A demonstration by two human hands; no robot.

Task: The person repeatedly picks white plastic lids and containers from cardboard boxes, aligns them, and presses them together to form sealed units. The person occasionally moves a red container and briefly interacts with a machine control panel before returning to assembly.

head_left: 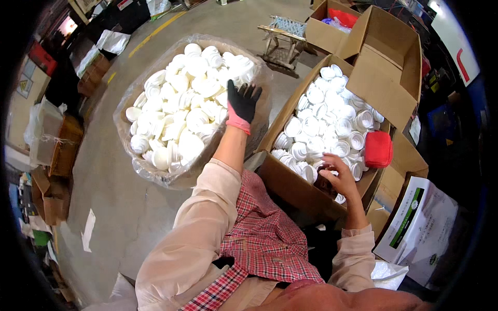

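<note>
My left hand [242, 106], in a black and pink glove, is open with its fingers spread. It is over the right side of a plastic-lined box [202, 176] heaped with white, rounded plastic pieces [179, 85]. Over the near end of an open cardboard box [285, 179] is my bare right hand [342, 179]. Its fingers curl around something dark brown [326, 184] that I cannot make out. White, ridged, lid-like pieces [324, 119] fill this cardboard box, and a red pouch [378, 149] lies at its right edge.
Beyond the boxes stands a small metal-framed stool [285, 36]. Another carton [332, 26] with red and blue items is behind the cardboard box's raised flap [386, 72]. A white printed carton [420, 228] sits at the right. A white strip [88, 230] lies on the floor.
</note>
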